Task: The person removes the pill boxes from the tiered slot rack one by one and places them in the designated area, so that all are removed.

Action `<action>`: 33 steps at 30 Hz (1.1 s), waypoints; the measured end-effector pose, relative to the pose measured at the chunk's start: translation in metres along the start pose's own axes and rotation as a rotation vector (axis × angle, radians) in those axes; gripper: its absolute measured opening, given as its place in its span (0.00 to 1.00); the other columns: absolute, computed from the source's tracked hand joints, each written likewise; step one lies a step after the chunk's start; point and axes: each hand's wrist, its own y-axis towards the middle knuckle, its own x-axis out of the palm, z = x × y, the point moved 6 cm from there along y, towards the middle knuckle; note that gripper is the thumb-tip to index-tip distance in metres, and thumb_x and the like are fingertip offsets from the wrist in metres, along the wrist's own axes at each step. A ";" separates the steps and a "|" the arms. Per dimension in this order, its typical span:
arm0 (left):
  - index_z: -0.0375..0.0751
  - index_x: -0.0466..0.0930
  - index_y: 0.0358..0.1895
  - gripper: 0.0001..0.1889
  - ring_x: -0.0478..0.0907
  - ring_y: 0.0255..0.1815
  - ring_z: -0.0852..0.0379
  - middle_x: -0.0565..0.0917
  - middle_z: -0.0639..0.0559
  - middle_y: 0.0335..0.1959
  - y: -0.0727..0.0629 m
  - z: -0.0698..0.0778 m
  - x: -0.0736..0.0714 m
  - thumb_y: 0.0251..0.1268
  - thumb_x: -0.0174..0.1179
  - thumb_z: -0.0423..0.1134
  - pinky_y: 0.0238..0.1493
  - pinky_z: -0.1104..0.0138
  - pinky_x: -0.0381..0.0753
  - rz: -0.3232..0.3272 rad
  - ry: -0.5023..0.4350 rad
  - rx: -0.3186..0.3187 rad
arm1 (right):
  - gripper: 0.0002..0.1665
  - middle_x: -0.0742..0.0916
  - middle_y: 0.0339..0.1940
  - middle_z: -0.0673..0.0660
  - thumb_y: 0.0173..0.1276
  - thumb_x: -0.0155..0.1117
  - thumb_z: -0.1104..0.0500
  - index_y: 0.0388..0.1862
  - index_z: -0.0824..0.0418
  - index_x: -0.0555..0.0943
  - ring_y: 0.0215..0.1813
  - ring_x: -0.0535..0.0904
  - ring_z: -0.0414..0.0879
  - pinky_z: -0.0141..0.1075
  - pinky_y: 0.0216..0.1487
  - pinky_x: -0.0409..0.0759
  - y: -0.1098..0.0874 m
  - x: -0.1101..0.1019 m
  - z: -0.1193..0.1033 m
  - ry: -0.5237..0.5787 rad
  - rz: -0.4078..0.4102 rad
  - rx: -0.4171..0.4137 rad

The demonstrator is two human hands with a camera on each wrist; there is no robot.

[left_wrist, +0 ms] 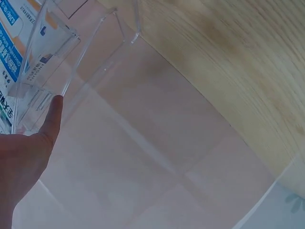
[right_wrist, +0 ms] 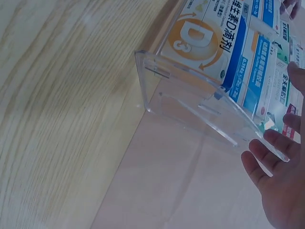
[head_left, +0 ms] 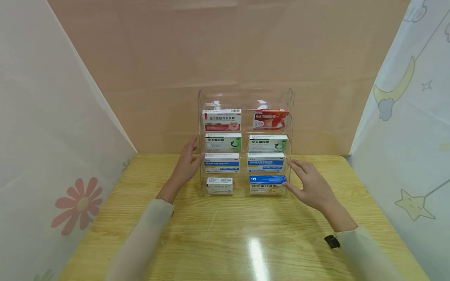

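A clear plastic display rack (head_left: 246, 101) stands upright on the table, with medicine boxes in two columns on its tiers. At its left side is my left hand (head_left: 186, 164); in the left wrist view one finger (left_wrist: 53, 119) touches the clear side panel. My right hand (head_left: 313, 186) is at the right side, fingers spread, thumb near the blue-topped vitamin D box (head_left: 268, 186). In the right wrist view its fingertips (right_wrist: 257, 148) lie at the panel's edge. Neither hand grips a box. Part of the left hand is out of its wrist view.
Above are a white-and-red box (head_left: 222, 121), a red box (head_left: 271, 120), green-marked boxes (head_left: 223, 143) and blue-striped boxes (head_left: 222, 164). A small white box (head_left: 220, 187) sits bottom left. Behind the wooden table (head_left: 211, 234) hangs a pinkish backdrop (head_left: 225, 47); patterned cloths (head_left: 397, 156) flank it.
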 end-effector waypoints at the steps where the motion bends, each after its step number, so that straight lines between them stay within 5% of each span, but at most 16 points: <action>1: 0.55 0.47 0.83 0.37 0.62 0.75 0.42 0.56 0.44 0.80 0.001 0.001 0.001 0.78 0.53 0.46 0.66 0.47 0.76 0.008 -0.016 -0.001 | 0.47 0.77 0.67 0.66 0.60 0.76 0.49 0.74 0.64 0.70 0.66 0.72 0.64 0.62 0.61 0.76 0.001 0.001 -0.001 0.006 0.004 -0.007; 11: 0.50 0.50 0.82 0.37 0.73 0.67 0.39 0.65 0.42 0.75 0.011 0.002 0.005 0.74 0.55 0.36 0.59 0.46 0.80 0.053 -0.066 0.008 | 0.47 0.80 0.63 0.67 0.56 0.79 0.53 0.72 0.66 0.72 0.63 0.76 0.62 0.57 0.57 0.81 0.007 0.009 -0.019 0.065 0.033 -0.105; 22: 0.54 0.52 0.82 0.37 0.75 0.64 0.41 0.66 0.43 0.75 0.013 -0.004 0.004 0.72 0.54 0.33 0.57 0.48 0.82 0.046 -0.069 -0.067 | 0.47 0.81 0.62 0.63 0.59 0.78 0.52 0.75 0.61 0.69 0.62 0.78 0.59 0.55 0.55 0.83 0.013 0.024 -0.029 0.099 -0.048 -0.071; 33: 0.59 0.53 0.81 0.39 0.77 0.62 0.41 0.67 0.44 0.75 0.014 -0.004 0.003 0.71 0.57 0.32 0.54 0.48 0.83 0.044 -0.059 -0.078 | 0.39 0.82 0.63 0.61 0.61 0.76 0.47 0.68 0.60 0.77 0.63 0.77 0.58 0.55 0.61 0.80 0.019 0.040 -0.033 0.092 -0.128 -0.074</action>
